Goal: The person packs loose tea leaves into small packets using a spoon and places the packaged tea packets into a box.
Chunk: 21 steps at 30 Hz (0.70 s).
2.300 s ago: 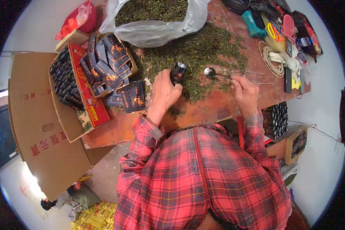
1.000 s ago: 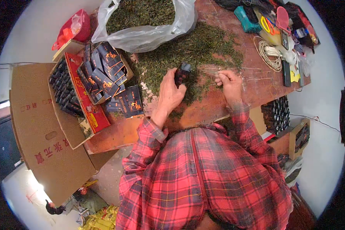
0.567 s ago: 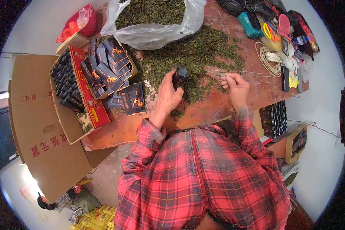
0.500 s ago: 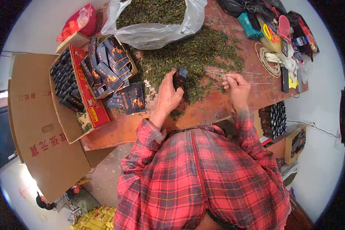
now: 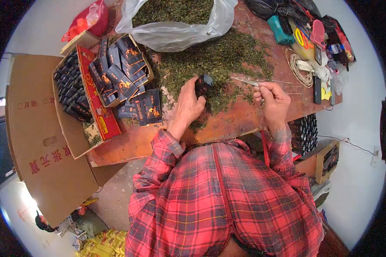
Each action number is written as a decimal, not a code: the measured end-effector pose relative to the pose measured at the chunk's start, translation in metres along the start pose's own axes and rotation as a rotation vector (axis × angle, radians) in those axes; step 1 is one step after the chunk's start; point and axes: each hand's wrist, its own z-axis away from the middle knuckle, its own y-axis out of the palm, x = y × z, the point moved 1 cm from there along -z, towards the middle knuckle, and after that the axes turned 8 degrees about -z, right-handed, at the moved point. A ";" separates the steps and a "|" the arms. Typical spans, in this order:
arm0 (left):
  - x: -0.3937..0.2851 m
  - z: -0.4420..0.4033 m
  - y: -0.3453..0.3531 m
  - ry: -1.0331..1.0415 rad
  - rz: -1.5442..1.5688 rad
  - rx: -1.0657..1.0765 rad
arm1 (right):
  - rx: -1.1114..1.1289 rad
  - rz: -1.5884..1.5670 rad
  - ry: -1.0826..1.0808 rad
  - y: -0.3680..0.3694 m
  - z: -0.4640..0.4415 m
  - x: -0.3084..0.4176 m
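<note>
My left hand (image 5: pixel 188 105) is closed round a small black packet (image 5: pixel 204 84), held over the near edge of a spread of dried green-brown leaves (image 5: pixel 227 55). What is inside the packet cannot be made out. To the right, my right hand (image 5: pixel 273 99) grips slim metal tweezers (image 5: pixel 246 81), their pointed end toward the packet and apart from it. Left of my left hand, flat black packets with orange print (image 5: pixel 151 107) lie on the table. Further left, a box holds a heap of similar packets (image 5: pixel 122 81).
A clear plastic bag (image 5: pixel 176 37) of leaves stands at the back. On the left, a red-sided carton (image 5: pixel 99 96) holds rows of filled black packets. Coiled cord (image 5: pixel 302 66), scissors (image 5: pixel 303 38) and pouches crowd the right side. Below the table's right edge stand more packets (image 5: pixel 304 133).
My right hand has shifted slightly right and turned, with the tweezers still in it. My left hand keeps the packet in nearly the same place. The whole view has tilted slightly.
</note>
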 end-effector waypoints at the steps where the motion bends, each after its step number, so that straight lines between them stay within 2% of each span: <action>1: 0.001 -0.001 0.001 0.009 -0.006 -0.005 | 0.011 -0.008 -0.008 0.001 0.000 0.002; 11: 0.001 -0.001 0.005 0.066 -0.043 -0.053 | 0.025 0.120 -0.044 0.018 0.001 0.022; 17: 0.002 -0.002 0.008 0.085 -0.052 -0.074 | 0.109 0.356 -0.162 0.025 0.000 0.036; 21: 0.002 -0.004 0.008 0.079 -0.060 -0.064 | 0.159 0.470 -0.330 0.029 -0.002 0.040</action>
